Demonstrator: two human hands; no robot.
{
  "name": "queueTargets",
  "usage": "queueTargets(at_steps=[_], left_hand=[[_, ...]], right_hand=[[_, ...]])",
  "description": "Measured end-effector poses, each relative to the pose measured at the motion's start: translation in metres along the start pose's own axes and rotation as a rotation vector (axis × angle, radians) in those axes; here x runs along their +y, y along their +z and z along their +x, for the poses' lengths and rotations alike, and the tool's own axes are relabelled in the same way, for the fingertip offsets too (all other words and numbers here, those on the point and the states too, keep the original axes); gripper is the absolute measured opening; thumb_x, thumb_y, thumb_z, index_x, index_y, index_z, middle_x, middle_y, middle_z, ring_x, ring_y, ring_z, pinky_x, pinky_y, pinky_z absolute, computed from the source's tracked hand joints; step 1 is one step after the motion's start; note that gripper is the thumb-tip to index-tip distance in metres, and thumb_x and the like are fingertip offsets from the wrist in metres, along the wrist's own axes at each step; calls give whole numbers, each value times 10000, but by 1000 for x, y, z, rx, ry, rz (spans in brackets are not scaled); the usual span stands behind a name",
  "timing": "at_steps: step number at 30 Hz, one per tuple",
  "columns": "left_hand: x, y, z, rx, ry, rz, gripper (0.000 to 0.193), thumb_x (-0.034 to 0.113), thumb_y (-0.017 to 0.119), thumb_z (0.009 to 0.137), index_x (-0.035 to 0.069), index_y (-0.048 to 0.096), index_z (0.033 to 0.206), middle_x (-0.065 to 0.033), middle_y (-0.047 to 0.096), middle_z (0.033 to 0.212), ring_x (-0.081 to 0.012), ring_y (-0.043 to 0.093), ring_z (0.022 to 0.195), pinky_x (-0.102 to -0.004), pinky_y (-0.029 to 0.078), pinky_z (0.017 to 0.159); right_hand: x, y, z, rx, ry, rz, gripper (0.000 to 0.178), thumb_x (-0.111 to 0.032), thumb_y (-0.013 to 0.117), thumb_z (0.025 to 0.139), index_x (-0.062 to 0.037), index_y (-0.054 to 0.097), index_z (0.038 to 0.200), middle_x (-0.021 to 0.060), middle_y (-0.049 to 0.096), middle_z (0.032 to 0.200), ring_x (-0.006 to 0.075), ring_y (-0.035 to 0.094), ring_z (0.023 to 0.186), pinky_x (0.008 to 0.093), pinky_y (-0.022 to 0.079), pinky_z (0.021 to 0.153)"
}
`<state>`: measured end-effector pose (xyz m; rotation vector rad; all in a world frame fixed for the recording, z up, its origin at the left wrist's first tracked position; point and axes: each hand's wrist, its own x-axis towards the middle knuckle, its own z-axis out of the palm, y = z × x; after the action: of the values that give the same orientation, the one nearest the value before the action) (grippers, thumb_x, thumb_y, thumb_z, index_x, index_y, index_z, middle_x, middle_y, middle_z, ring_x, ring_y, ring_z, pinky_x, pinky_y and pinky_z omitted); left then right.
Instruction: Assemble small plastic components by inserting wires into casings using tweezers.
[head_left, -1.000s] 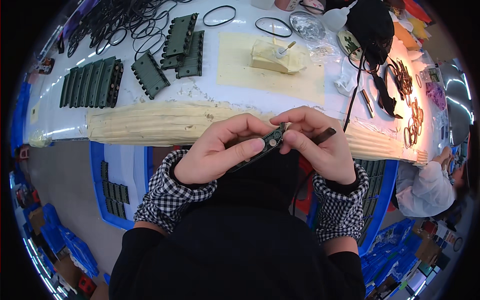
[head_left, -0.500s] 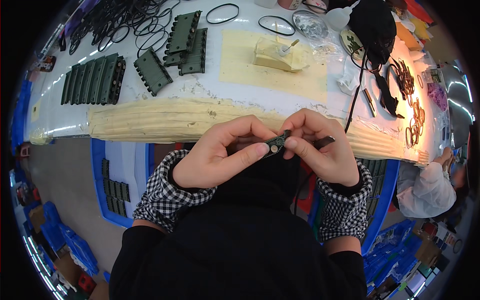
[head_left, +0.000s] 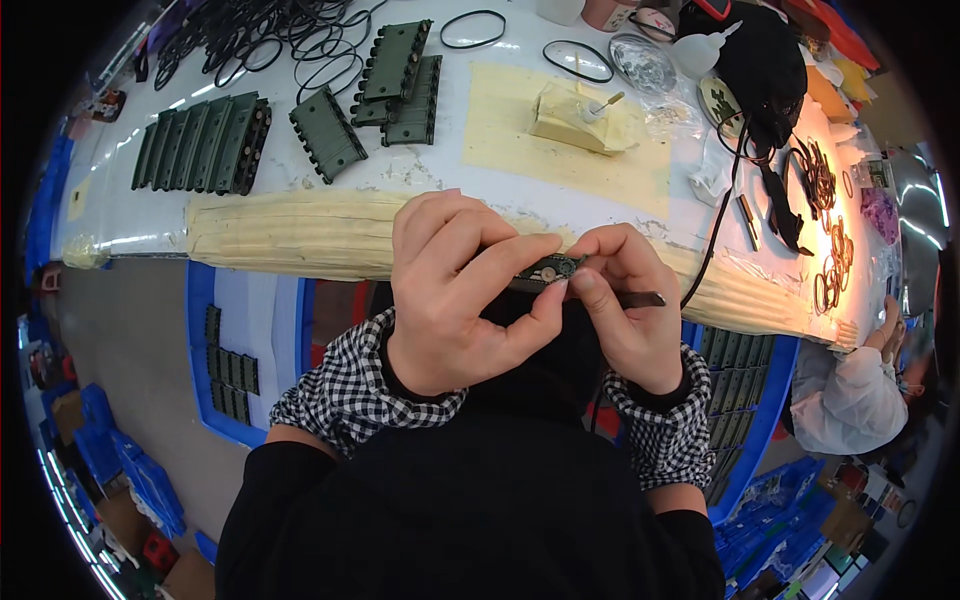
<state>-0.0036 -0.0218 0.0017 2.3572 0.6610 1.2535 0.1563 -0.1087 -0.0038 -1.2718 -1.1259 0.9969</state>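
A small dark green plastic part with round wheels along its side (head_left: 548, 271) is between my two hands, just in front of the table's near edge. My left hand (head_left: 465, 290) is closed on its left end, forefinger above and thumb below, the other fingers curled. At the part's right end, the thumb and forefinger of my right hand (head_left: 632, 310) are pinched together, touching it. A slim dark metal tool (head_left: 645, 299) sticks out to the right from under the right hand's fingers; its other end is hidden. My fingers cover much of the part.
Rows of similar green parts (head_left: 205, 145) and further green pieces (head_left: 328, 135) lie on the table, with black rubber loops (head_left: 473, 29) behind. A taped block with a stick (head_left: 585, 118) stands mid-table. Blue trays (head_left: 225, 432) sit below. Another person's white sleeve (head_left: 848, 400) shows at right.
My left hand has turned over the part, its back and curled fingers now facing up. The tool in my right hand shows more. The whole view has shifted slightly.
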Motion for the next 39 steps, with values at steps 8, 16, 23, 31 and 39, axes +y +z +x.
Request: queueTargets(at_steps=[8,16,23,31,39], left_hand=[[-8,1,-3,26,81,46,313,157,742,594,75,718,894,-23,594,788,-228,534,765,-354,418,733],[-11,4,-3,80,88,100,300,186,735,574,91,716,858,-6,576,761,-218,531,749,-362,383,750],[-15,7,-3,168,68,235,277,209,706,543,126,704,807,14,567,724,-196,529,734,-338,340,767],[-21,12,-6,214,66,273,253,248,703,547,160,704,784,42,552,721,-156,537,748,-362,296,781],[-18,11,-4,245,63,304,237,265,696,559,168,703,775,45,553,713,-156,538,737,-358,300,768]], right_hand=[[-3,-1,2,-30,23,3,152,-52,597,927,27,548,1047,54,655,805,52,615,738,178,465,636],[-3,-4,7,-76,53,13,179,-24,602,913,29,555,1077,53,651,832,42,594,723,180,454,620],[-20,-9,-3,231,-14,-186,806,-595,136,989,40,621,1099,93,661,801,88,460,542,213,399,579],[-49,-15,-17,317,-123,-595,1075,-779,-15,836,8,716,810,75,585,628,186,541,581,274,431,577],[-48,-7,-14,167,-270,-486,307,-143,768,770,5,699,1030,117,660,829,188,638,725,262,493,648]])
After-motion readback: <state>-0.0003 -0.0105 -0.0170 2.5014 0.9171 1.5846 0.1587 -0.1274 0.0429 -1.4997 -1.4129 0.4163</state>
